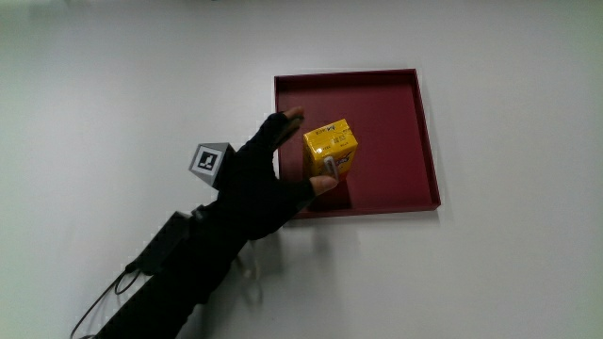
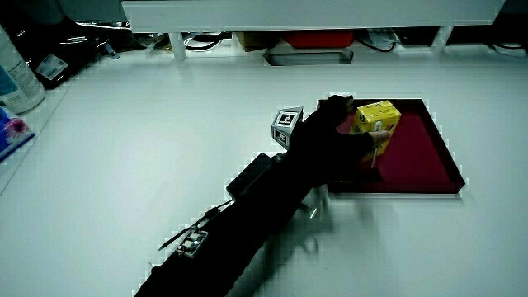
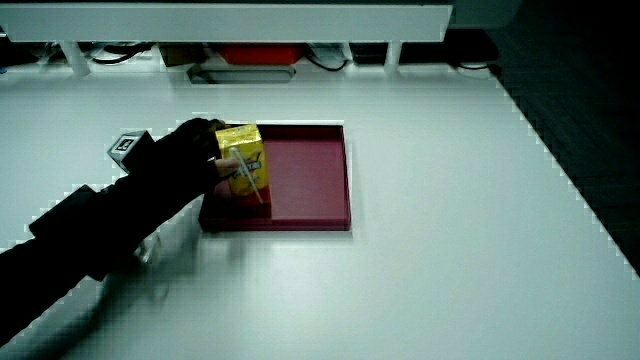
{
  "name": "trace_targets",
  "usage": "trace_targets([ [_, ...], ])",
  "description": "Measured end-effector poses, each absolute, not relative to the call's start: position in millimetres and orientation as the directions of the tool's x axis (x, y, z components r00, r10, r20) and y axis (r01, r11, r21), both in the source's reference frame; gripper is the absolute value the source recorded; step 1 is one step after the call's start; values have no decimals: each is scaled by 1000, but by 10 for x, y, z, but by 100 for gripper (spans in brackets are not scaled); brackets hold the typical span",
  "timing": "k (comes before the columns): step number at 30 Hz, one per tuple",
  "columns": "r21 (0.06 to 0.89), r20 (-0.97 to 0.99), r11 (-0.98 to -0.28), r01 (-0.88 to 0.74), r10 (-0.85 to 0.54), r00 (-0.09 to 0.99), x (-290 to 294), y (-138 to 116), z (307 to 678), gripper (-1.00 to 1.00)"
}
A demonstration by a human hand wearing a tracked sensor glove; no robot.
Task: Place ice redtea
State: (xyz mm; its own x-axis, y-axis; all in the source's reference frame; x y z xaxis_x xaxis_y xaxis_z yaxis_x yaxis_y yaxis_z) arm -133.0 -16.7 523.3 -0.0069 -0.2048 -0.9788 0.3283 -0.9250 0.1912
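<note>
A yellow ice red tea carton (image 1: pixel 331 148) stands upright in the dark red tray (image 1: pixel 386 94), close to the tray's edge nearest the person. The gloved hand (image 1: pixel 267 177) reaches over that tray edge and its fingers are wrapped on the carton, thumb on one face and a fingertip on another. In both side views the carton (image 2: pixel 378 118) (image 3: pixel 243 160) shows a straw on its side, with the hand (image 2: pixel 330 140) (image 3: pixel 185 160) clasped on it. The patterned cube (image 1: pixel 211 158) sits on the hand's back.
The tray (image 2: pixel 437 169) (image 3: pixel 320 170) lies on a white table. A low white partition (image 2: pixel 313 12) runs along the table's edge farthest from the person, with cables and boxes under it. A bottle (image 2: pixel 15 78) stands at the table's edge.
</note>
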Motion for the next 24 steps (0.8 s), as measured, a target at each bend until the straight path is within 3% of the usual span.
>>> trace_targets([
  [7, 298, -953, -857, 421, -290, 84, -1585, -62, 4953, -90],
  [10, 276, -961, -851, 446, -248, 122, -1779, 3, 4896, -100],
  [15, 272, -962, -848, 456, -223, 159, -2111, 121, 4779, -100],
  [24, 185, -981, -869, 459, -135, 138, -2440, 260, 4580, -100],
])
